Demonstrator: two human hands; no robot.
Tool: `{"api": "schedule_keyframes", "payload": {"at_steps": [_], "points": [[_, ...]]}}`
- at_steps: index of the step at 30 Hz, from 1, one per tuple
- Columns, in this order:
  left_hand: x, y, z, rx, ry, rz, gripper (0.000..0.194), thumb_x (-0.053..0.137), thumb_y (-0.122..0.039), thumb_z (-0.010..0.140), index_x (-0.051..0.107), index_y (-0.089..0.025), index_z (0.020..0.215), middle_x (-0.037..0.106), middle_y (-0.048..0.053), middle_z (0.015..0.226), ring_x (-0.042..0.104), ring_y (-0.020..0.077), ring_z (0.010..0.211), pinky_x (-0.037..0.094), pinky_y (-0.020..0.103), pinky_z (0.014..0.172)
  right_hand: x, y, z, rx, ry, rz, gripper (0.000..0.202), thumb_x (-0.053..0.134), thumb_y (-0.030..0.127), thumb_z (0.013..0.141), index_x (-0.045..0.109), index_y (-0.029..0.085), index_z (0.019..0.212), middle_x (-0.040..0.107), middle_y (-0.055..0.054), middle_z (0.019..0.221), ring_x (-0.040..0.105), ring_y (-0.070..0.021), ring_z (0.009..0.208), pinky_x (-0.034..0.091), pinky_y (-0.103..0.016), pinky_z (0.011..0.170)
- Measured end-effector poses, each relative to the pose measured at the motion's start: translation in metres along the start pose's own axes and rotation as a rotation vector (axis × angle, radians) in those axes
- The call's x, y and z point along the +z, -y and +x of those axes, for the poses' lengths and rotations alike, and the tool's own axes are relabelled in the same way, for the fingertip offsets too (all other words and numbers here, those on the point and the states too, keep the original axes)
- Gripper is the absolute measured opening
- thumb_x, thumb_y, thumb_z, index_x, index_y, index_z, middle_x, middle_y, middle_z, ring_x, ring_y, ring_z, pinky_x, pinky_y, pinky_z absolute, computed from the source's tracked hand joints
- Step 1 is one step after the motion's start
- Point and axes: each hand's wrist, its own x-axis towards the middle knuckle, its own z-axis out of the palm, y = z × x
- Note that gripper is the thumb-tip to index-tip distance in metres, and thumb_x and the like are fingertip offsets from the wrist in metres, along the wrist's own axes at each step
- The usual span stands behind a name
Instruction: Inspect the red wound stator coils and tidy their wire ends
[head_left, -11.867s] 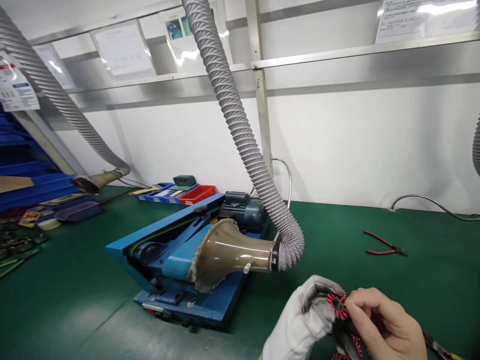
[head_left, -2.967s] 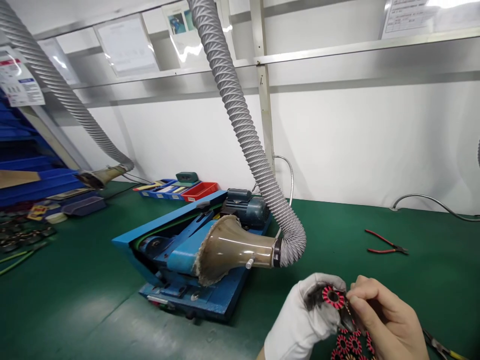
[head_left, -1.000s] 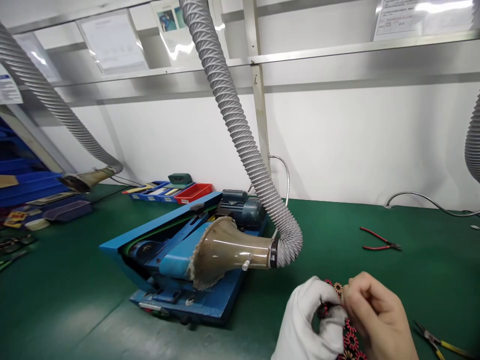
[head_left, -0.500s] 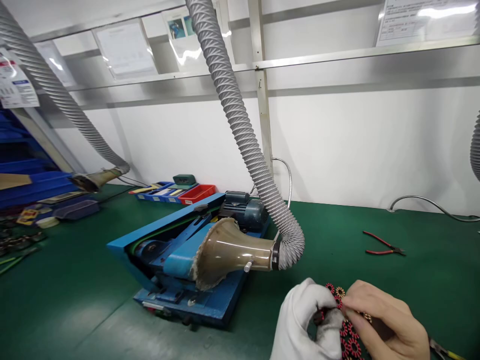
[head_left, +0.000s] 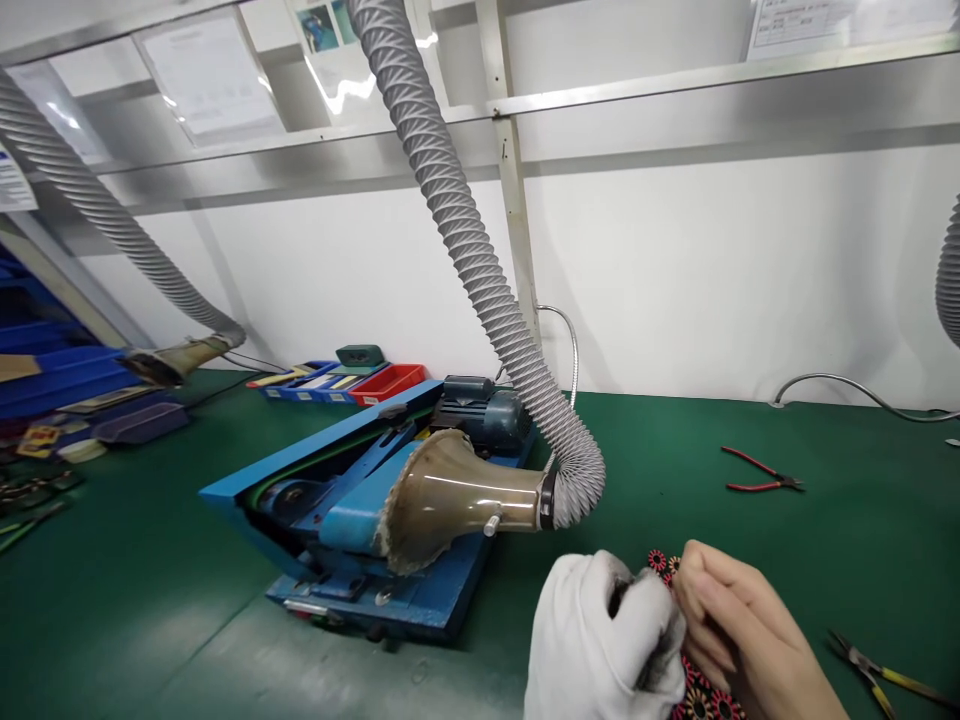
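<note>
My left hand [head_left: 604, 640], in a white glove with grey smudges, is curled closed at the lower right. A dark spot shows between its fingers, too hidden to name. Close against it is my bare right hand [head_left: 739, 625], its thumb and fingers pinched together at the glove's fingertips; anything between them is out of sight. Under and around both hands lie several small toothed rings [head_left: 700, 704], red or pale yellow on black. The hands cover part of this group.
Red-handled pliers [head_left: 766, 478] and yellow-handled pliers [head_left: 874, 672] lie on the green bench [head_left: 637, 470]. To the left stands a blue belt sander [head_left: 352, 520] with a brown hood [head_left: 442, 500] on a grey hose [head_left: 480, 240]. Behind are a red tray [head_left: 388, 384] and blue trays [head_left: 307, 388].
My left fingers have closed further, hiding the dark ring-like piece seen in their curl. My right hand has turned and drawn its fingers in beside the glove. The view has shifted slightly.
</note>
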Motion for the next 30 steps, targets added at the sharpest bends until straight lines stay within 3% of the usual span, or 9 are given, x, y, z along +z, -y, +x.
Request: {"api": "schedule_keyframes", "payload": {"at_steps": [2,5,7,9,14,18,23,27,30], "points": [[-0.001,0.002,-0.001,-0.053,0.027,-0.117,0.017,0.049,-0.006,0.076,0.052,-0.022,0.071,0.048,0.0,0.063,0.046,0.0146,0.056,0.036,0.025,0.052,-0.002,0.0,0.0,-0.09,-0.055,0.023,0.046,0.053,0.05,0.095,0.048,0.021,0.06,0.037,0.006,0.051,0.033,-0.0113,0.045,0.028,-0.025,0.046],[-0.001,0.006,-0.002,-0.129,0.071,-0.304,0.019,0.048,-0.003,0.071,0.049,-0.022,0.074,0.045,-0.002,0.065,0.047,0.0128,0.058,0.039,0.023,0.055,-0.009,-0.001,0.001,-0.399,-0.182,-0.277,0.026,0.061,0.034,0.094,0.066,0.023,0.07,0.055,0.002,0.057,0.05,-0.0135,0.056,0.036,-0.026,0.056],[0.0,0.008,-0.004,-0.172,0.098,-0.397,0.021,0.048,-0.003,0.071,0.048,-0.023,0.077,0.044,-0.003,0.066,0.048,0.0125,0.059,0.04,0.023,0.056,-0.012,0.0,0.002,-0.559,-0.119,-0.423,0.014,0.065,0.018,0.089,0.072,0.029,0.088,0.065,0.003,0.064,0.059,-0.0149,0.062,0.043,-0.026,0.06],[0.0,0.009,-0.005,-0.214,0.125,-0.465,0.02,0.049,-0.003,0.072,0.047,-0.023,0.076,0.043,-0.003,0.067,0.048,0.0125,0.059,0.04,0.024,0.056,-0.013,0.002,0.004,-0.674,-0.003,-0.465,0.031,0.063,0.005,0.085,0.071,0.031,0.098,0.069,0.002,0.069,0.063,-0.0162,0.064,0.048,-0.026,0.06],[-0.002,0.007,-0.005,-0.262,0.152,-0.511,0.02,0.049,-0.003,0.074,0.047,-0.023,0.076,0.042,-0.003,0.067,0.048,0.0132,0.061,0.04,0.024,0.058,-0.013,0.005,0.01,-0.76,0.075,-0.513,0.036,0.06,-0.002,0.083,0.071,0.027,0.101,0.07,-0.002,0.072,0.064,-0.0188,0.064,0.052,-0.03,0.059],[-0.002,0.005,-0.003,-0.167,0.099,-0.422,0.019,0.048,-0.004,0.075,0.05,-0.023,0.079,0.045,-0.003,0.068,0.048,0.0127,0.06,0.041,0.024,0.057,-0.012,0.008,0.011,-0.829,0.069,-0.613,0.031,0.059,-0.003,0.084,0.067,0.024,0.098,0.068,-0.002,0.071,0.062,-0.0182,0.062,0.051,-0.029,0.058],[0.0,0.006,0.001,-0.002,0.043,-0.109,0.016,0.049,-0.007,0.077,0.051,-0.022,0.071,0.048,-0.001,0.063,0.044,0.0145,0.057,0.034,0.027,0.053,-0.006,0.007,0.006,-0.567,0.024,-0.694,0.022,0.048,0.017,0.097,0.052,0.022,0.075,0.052,0.001,0.065,0.05,-0.0143,0.057,0.04,-0.025,0.054],[0.001,0.006,0.0,0.023,0.027,-0.06,0.015,0.05,-0.01,0.081,0.054,-0.022,0.073,0.049,0.0,0.063,0.044,0.0155,0.057,0.034,0.027,0.054,-0.004,-0.001,0.003,-0.062,0.08,-0.204,0.04,0.044,0.044,0.1,0.045,0.022,0.066,0.043,0.004,0.054,0.04,-0.0126,0.048,0.034,-0.024,0.048],[0.0,0.006,-0.002,-0.079,0.045,-0.234,0.016,0.049,-0.006,0.079,0.05,-0.021,0.072,0.047,-0.001,0.065,0.046,0.0137,0.059,0.037,0.025,0.057,-0.008,-0.003,0.003,-0.075,0.119,-0.02,0.044,0.044,0.045,0.1,0.049,0.021,0.063,0.046,0.003,0.049,0.045,-0.0132,0.044,0.039,-0.025,0.048]]}}
